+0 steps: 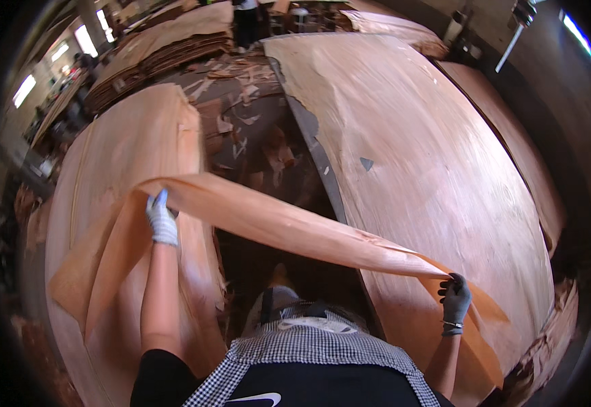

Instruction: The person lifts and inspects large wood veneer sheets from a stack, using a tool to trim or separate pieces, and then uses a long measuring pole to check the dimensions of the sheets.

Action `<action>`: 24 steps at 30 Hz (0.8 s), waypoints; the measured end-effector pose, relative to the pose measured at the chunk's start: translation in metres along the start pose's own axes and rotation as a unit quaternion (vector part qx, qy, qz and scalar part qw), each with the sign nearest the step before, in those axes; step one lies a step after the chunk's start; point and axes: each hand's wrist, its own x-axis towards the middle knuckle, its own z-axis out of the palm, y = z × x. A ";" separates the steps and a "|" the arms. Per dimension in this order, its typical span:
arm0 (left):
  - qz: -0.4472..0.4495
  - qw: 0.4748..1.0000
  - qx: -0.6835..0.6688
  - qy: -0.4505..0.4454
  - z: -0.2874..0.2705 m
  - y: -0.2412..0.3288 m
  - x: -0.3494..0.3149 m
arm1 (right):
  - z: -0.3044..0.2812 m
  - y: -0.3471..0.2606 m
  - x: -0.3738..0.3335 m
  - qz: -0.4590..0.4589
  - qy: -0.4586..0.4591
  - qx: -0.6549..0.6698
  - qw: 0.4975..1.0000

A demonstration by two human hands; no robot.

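I hold a long thin sheet of pale orange wood veneer (pixel 275 220) stretched across my front, sagging at both ends. My left hand (pixel 160 218), in a white glove, grips its upper left edge above the left veneer stack (pixel 126 142). My right hand (pixel 455 298), in a dark glove, pinches the sheet's right end over the large veneer sheet (pixel 431 169) lying on the right table. The sheet hangs over the dark gap between the two piles.
Torn veneer scraps (pixel 241 122) litter the floor between the piles. More stacked veneer (pixel 166 47) lies at the back left, and another pile (pixel 390 27) at the back right. A person (pixel 244 20) stands far back. A dark wall runs along the right.
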 end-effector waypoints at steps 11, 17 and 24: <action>0.049 0.927 0.050 -0.369 0.439 -0.044 0.108 | 0.054 -0.037 -0.009 0.235 0.194 0.084 0.949; 0.065 0.869 0.030 -0.489 0.641 -0.091 0.053 | 0.073 -0.013 0.007 0.274 0.337 0.108 0.894; -0.492 0.504 -0.028 -0.709 0.599 -0.153 -0.005 | 0.038 0.021 0.028 0.364 0.264 -0.104 0.887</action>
